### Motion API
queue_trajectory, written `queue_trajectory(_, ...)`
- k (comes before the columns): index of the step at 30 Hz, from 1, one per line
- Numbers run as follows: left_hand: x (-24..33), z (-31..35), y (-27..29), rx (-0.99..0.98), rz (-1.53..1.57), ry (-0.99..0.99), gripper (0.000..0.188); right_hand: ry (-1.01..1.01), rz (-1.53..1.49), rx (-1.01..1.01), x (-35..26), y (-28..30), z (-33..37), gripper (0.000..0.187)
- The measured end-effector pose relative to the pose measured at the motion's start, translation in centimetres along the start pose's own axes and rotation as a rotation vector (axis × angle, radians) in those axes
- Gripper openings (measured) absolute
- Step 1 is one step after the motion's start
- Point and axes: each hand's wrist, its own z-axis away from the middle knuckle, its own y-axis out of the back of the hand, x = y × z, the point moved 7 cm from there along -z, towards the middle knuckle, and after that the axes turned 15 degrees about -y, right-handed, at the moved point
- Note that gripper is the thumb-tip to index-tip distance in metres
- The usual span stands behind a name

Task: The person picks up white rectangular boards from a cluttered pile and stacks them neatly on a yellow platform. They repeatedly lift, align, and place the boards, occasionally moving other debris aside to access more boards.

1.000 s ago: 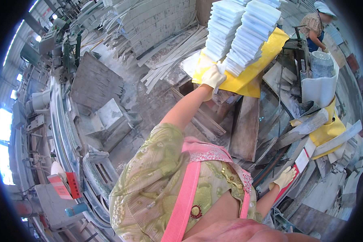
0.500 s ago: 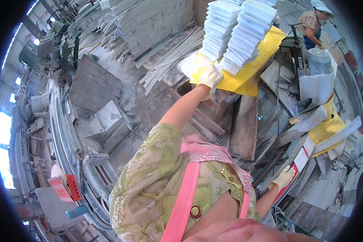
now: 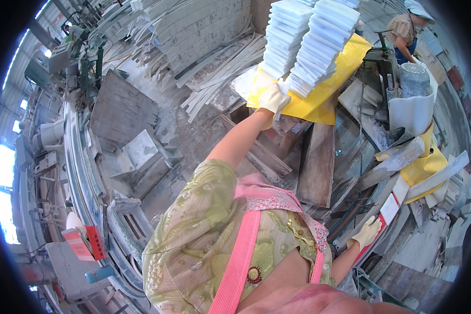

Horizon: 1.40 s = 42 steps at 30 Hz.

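Observation:
Two tall leaning stacks of white tiles [image 3: 311, 42] stand on a yellow sheet [image 3: 319, 102] over a workbench. My left hand [image 3: 273, 99], in a pale glove, reaches out at arm's length. Its fingers are curled on a white tile at the foot of the left stack. My right hand [image 3: 366, 233], also gloved, is low at the right. It grips the edge of a flat white and red strip [image 3: 388, 212] that leans among stone offcuts.
Another person [image 3: 405, 26] bends at a machine at the far right. A white bucket [image 3: 411, 102], grey stone slabs [image 3: 316, 167], a second yellow sheet [image 3: 424, 167] and long pale strips [image 3: 220, 73] lie about. Machinery and a red box [image 3: 95, 242] line the left.
Almost nothing differs. The view has drifted slightly, and both hands stay where they were on the tile stack and the strip.

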Motion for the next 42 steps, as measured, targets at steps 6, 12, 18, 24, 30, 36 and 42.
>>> queue_trajectory(6, -0.3, 0.1, -0.2, 0.002, 0.05, 0.022, 0.055, 0.006, 0.017, -0.01, 0.2, 0.2, 0.4, 0.065)
queue_trajectory(12, 0.1, 0.2, 0.1, -0.014, 0.024, 0.032, 0.055, 0.014, 0.033, 0.002, 0.4, 0.3, 0.7, 0.064)
queue_trajectory(18, 0.3, 0.2, 0.3, -0.006, -0.009, 0.025, 0.056, 0.019, 0.014, 0.052, 0.8, 0.3, 0.8, 0.064)
queue_trajectory(24, 0.0, -0.1, 0.1, -0.014, -0.046, 0.009, 0.057, -0.015, 0.005, 0.049, 0.9, 0.7, 1.4, 0.061)
queue_trajectory(30, -0.1, -0.2, 0.0, -0.017, -0.072, 0.001, 0.058, -0.022, 0.036, 0.041, 0.9, 1.0, 1.8, 0.058)
queue_trajectory(36, 0.2, 0.1, 0.2, -0.01, -0.033, -0.007, 0.056, -0.026, 0.007, 0.037, 1.4, 0.9, 1.7, 0.057)
queue_trajectory(42, 0.2, -0.1, 0.2, -0.037, -0.054, -0.004, 0.056, -0.021, -0.013, 0.038, 0.9, 1.9, 2.8, 0.057)
